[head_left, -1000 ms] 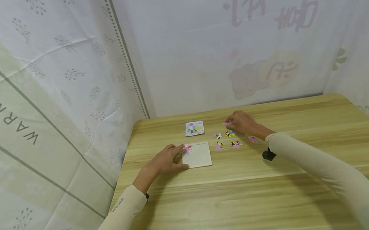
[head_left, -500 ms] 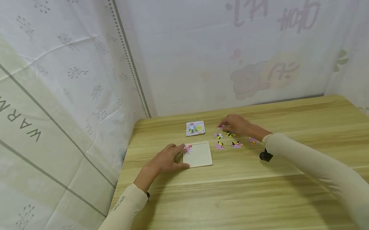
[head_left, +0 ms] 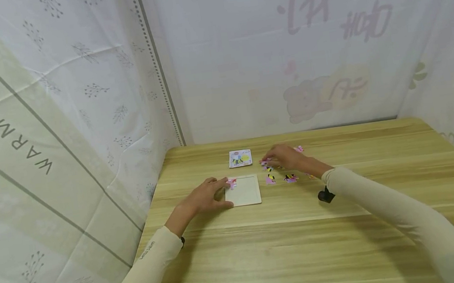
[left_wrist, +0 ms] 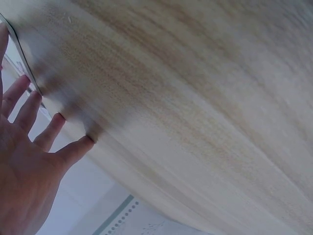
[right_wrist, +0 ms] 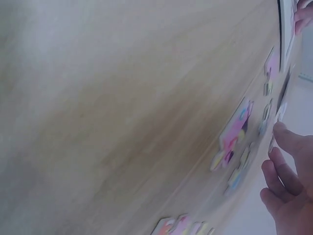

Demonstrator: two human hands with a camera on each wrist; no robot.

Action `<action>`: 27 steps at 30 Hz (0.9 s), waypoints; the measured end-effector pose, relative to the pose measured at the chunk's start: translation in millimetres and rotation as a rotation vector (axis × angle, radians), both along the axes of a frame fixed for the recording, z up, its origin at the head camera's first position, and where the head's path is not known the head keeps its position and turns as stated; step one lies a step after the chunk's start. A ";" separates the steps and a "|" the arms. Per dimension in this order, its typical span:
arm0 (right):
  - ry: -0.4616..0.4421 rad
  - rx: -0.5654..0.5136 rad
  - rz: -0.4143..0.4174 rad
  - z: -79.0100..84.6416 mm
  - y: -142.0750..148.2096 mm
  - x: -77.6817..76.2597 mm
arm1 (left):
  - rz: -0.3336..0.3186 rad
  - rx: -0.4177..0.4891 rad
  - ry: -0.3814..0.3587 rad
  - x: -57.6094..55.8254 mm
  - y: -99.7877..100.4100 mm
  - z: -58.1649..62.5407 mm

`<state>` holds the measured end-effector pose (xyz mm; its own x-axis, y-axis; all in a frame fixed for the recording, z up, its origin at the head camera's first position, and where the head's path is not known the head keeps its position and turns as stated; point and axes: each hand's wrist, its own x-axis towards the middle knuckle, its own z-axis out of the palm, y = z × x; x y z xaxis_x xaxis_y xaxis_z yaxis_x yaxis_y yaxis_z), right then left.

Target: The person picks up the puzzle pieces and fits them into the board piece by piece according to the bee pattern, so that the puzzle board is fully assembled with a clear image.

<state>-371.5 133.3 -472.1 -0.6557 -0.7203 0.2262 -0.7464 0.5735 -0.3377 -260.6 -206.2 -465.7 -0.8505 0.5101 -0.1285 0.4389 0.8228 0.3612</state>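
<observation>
A square cream puzzle board [head_left: 246, 195] lies on the wooden table with one pink puzzle piece [head_left: 232, 184] in its upper left corner. My left hand [head_left: 205, 197] rests along the board's left side, fingertips near that piece and thumb at the lower edge; in the left wrist view the fingers of the left hand [left_wrist: 24, 161] are spread and fairly straight. Between thumb and fingers, my right hand [head_left: 288, 156] pinches a small pink puzzle piece [head_left: 264, 161], right of the picture card. In the right wrist view the held piece [right_wrist: 272, 142] appears nearly edge-on.
Several loose bee-patterned pieces lie right of the board, such as a pink-and-yellow piece [head_left: 271, 179] and a black-and-yellow piece [head_left: 290, 178]. Another pink piece [head_left: 298, 149] lies behind the right hand. A bee picture card [head_left: 240, 158] sits behind the board. Curtains [head_left: 243, 64] border the table.
My right hand has moved left with the pinched puzzle piece, from the back of the loose pieces toward the picture card, uncovering a pink piece behind it. My left hand stays on the board.
</observation>
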 end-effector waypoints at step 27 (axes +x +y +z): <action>0.025 -0.108 0.106 0.5 -39.4 27.4 | -0.002 0.017 0.001 -0.2 0.1 -0.7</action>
<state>-344.1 93.9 -471.5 -0.5702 -0.7559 0.3215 -0.8099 0.4518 -0.3741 -260.7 -206.1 -466.5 -0.8497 0.5138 -0.1188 0.4408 0.8156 0.3749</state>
